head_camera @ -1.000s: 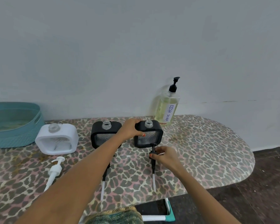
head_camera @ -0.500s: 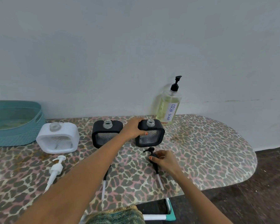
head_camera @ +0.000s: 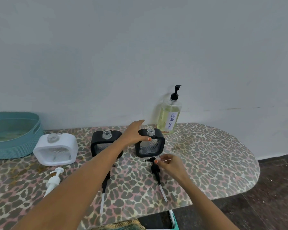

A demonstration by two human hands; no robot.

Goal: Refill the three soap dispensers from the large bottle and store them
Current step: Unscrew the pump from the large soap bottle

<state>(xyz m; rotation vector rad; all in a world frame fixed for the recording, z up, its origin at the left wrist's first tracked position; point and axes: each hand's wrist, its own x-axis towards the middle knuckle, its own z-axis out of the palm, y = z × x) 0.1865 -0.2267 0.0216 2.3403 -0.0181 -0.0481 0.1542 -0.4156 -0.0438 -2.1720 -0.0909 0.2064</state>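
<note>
Three uncapped dispensers stand in a row on the leopard-print table (head_camera: 211,165): a white dispenser (head_camera: 55,151), a left black dispenser (head_camera: 102,144) and a right black dispenser (head_camera: 150,146). The large dish soap bottle (head_camera: 169,117), pump on, stands behind them by the wall. My left hand (head_camera: 134,133) hovers with straight fingers over the right black dispenser's left corner, thumb at its top. My right hand (head_camera: 170,163) is relaxed over a black pump (head_camera: 155,170) lying on the table, thumb at its head. A second black pump (head_camera: 104,185) is partly hidden under my left arm. A white pump (head_camera: 54,179) lies in front of the white dispenser.
A teal woven basket (head_camera: 15,146) sits at the far left of the table. The wall runs right behind the table. The table's rounded right end drops off to dark floor (head_camera: 276,188). A teal-and-white frame part (head_camera: 174,219) shows below the front edge.
My right hand laid the black pump flat on the table and loosened its grip. My left hand let go of the right black dispenser and straightened its fingers toward the big bottle.
</note>
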